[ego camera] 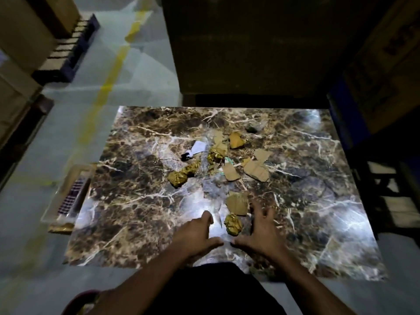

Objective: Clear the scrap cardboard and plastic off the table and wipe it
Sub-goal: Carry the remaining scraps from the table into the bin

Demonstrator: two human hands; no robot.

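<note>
A glossy brown marble-patterned table (pixel 127 212) holds scattered scrap. Torn cardboard pieces (pixel 255 170) lie around the middle, with another piece (pixel 238 203) nearer me. Crumpled gold foil balls sit at the centre left (pixel 183 175), the centre (pixel 216 154) and the near middle (pixel 233 224). Clear plastic film (pixel 211 185) is spread among them, next to a white tag (pixel 197 147). My left hand (pixel 196 233) and my right hand (pixel 262 226) hover open over the near edge, either side of the nearest foil ball, holding nothing.
A clear tray (pixel 68 196) holding a checked cloth juts out at the table's left edge. A large dark box (pixel 250 46) stands behind the table. Cardboard boxes on a pallet (pixel 34 30) are at far left. Grey floor with a yellow line (pixel 109 80) lies to the left.
</note>
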